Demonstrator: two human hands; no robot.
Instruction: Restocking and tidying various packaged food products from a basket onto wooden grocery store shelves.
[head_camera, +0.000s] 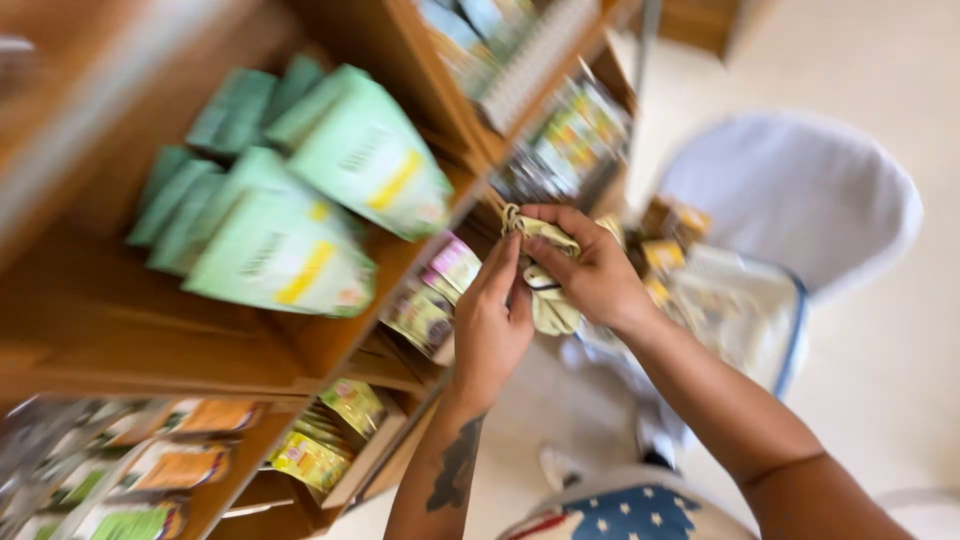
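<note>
Both hands grip a pale yellow cloth bundle (545, 290), held betw. them: left hand (492, 320) pinches its left side, right hand (590, 270) wraps over top & knot. Wooden shelf (300, 340) w/ green packets (330, 190) just left of hands; white bag (740, 310) to the right.

Wood shelf (330, 340), glossy green pkts (300, 250), soft cloth (548, 300)

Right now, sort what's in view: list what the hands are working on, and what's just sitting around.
In hand:
left hand
right hand
pale yellow cloth bundle, gripped by both

Just sitting around:
green pouches on the wooden shelf
small packets on the lower shelf
white bag on the floor
</note>
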